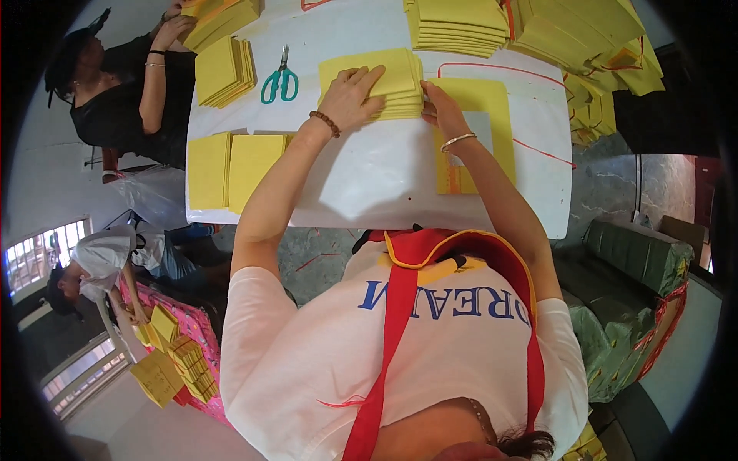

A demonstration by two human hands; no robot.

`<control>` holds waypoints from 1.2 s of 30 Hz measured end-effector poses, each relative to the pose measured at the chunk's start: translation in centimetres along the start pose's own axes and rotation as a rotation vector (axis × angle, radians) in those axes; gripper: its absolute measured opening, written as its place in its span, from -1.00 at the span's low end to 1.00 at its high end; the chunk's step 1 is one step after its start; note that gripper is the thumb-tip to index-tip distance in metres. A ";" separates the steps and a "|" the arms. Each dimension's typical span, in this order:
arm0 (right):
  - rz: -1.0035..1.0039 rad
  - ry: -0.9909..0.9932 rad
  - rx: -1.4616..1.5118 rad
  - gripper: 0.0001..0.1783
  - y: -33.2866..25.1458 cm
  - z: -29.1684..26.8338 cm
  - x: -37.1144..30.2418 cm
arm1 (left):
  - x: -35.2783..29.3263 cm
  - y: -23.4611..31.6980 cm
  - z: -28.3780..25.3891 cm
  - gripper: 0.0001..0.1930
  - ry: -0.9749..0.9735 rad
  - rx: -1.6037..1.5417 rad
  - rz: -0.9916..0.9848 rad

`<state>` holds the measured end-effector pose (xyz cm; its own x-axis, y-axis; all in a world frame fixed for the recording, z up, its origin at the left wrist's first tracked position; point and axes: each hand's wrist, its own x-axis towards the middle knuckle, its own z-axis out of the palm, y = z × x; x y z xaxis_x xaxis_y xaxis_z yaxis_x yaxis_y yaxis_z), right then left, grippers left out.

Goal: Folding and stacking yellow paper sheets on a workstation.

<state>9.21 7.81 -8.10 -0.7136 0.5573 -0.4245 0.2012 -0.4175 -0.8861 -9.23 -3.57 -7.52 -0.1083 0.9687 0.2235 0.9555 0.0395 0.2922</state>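
Observation:
A stack of flat yellow paper pieces [380, 65], which look like envelopes, lies in front of me on the white table. My left hand [352, 98] rests on top of it, fingers spread across the near left part. Against the stack's right edge is my right hand [446, 114], its fingers stretched out along the side. Under my right wrist and forearm lie a larger yellow sheet [498, 123] and a grey-white rectangular piece [480, 125], partly hidden by the arm. Teal-handled scissors [280, 83] lie left of the stack.
More yellow stacks stand on the white table [369, 196]: at far left [223, 73], near left [209, 170] and far right [453, 29]. Red straps [500, 67] cross its right side. One co-worker [115, 92] handles yellow pieces at left; another [100, 265] works at a pink-covered table [201, 330].

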 end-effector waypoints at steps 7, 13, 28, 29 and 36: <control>-0.070 0.114 0.074 -0.39 2.5 0.2 -0.7 | -0.5 0.1 0.0 -0.35 0.068 0.146 0.072; -0.154 0.147 0.034 -0.38 3.6 0.6 -2.3 | 0.3 0.0 -0.9 -0.41 0.001 0.094 0.113; -0.133 0.151 0.111 -0.22 3.9 1.2 -3.1 | 1.2 1.4 -2.9 -0.20 -0.160 0.263 0.211; -0.136 0.152 0.091 -0.21 3.8 1.2 -3.1 | 1.2 1.3 -2.9 -0.12 -0.170 0.254 0.228; -0.180 0.138 0.057 -0.19 2.6 1.0 -2.7 | 1.8 1.8 -3.8 -0.14 -0.271 0.271 0.104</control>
<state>10.93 4.51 -9.05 -0.6349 0.7180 -0.2852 0.0375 -0.3401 -0.9397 -8.78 -2.70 -3.06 0.0348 0.9991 -0.0247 0.9993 -0.0343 0.0172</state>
